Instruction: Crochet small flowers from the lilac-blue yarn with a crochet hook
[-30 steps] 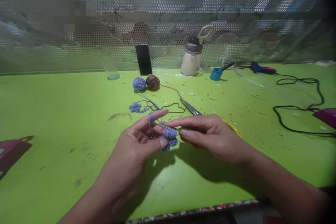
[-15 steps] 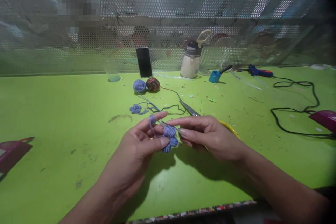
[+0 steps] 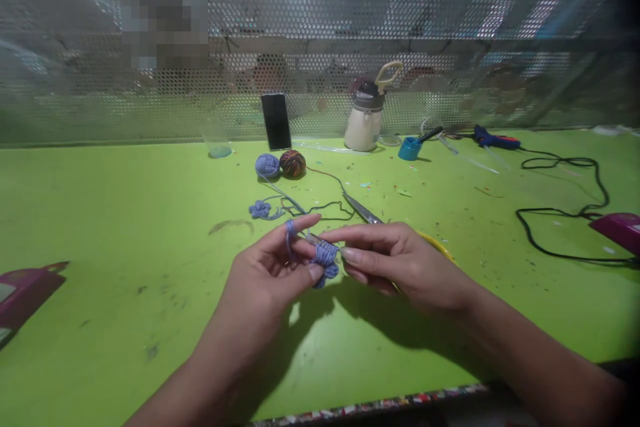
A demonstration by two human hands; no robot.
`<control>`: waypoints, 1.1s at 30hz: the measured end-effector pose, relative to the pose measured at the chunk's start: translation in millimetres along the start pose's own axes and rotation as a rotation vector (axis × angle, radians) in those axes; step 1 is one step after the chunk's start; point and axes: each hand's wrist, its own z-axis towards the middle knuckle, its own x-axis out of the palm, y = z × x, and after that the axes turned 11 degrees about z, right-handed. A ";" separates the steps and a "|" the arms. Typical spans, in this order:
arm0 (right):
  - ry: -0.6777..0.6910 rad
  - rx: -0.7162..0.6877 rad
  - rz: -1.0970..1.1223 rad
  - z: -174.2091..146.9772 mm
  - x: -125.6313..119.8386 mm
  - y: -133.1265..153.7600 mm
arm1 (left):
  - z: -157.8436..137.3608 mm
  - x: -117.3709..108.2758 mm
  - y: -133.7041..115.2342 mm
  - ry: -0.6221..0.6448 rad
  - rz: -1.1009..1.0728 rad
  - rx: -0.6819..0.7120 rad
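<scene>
Between thumb and fingers, my left hand [image 3: 273, 273] pinches a small blue-violet crochet piece [image 3: 326, 260]. Yarn of the same colour wraps round its raised index finger and runs back to a blue yarn ball [image 3: 267, 165]. My right hand [image 3: 393, 257] is closed on a thin crochet hook [image 3: 316, 238], mostly hidden by the fingers; several yarn loops lie along its shaft. A finished-looking blue crochet flower [image 3: 259, 209] lies beyond my left hand. Scissors [image 3: 363, 209] with yellow handles lie partly behind my right hand.
A dark multicoloured yarn ball [image 3: 293, 164] touches the blue one. Behind stand a phone [image 3: 276, 121], a bottle [image 3: 364, 121] and a blue pot [image 3: 410, 149]. A glue gun [image 3: 496, 139] with a black cord lies right; purple objects sit at both sides. A perforated screen [image 3: 320, 47] rises behind.
The crochet piece has tilted slightly, so its lower petals show less. Both hands keep their grip and have barely moved; the whole view has shifted a little.
</scene>
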 end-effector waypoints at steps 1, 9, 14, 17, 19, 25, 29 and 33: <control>-0.001 -0.002 0.009 0.1 -0.7 -0.6 | -0.4 0.5 0.1 -0.008 0.002 0.005; 0.028 0.017 0.030 0.1 -5.4 -4.1 | 1.6 -4.5 0.8 0.059 -0.047 -0.070; 0.019 0.032 0.047 1.3 -5.4 -4.5 | 1.1 -4.9 0.5 0.092 -0.092 -0.096; 0.018 0.037 0.079 2.3 -5.1 -4.8 | 0.3 -3.3 -1.8 0.077 -0.105 -0.096; 0.015 0.038 0.101 2.8 -4.9 -5.2 | -0.1 -2.4 -3.2 0.075 -0.117 -0.114; 0.015 0.035 0.136 2.6 -3.6 -5.6 | -1.1 -2.3 -4.2 0.106 -0.138 -0.134; -0.001 0.052 0.147 2.0 -3.6 -5.2 | -1.9 -1.7 -5.7 0.115 -0.152 -0.134; 0.001 0.051 0.138 1.4 -4.8 -5.5 | -0.5 -2.0 -6.4 0.111 -0.137 -0.136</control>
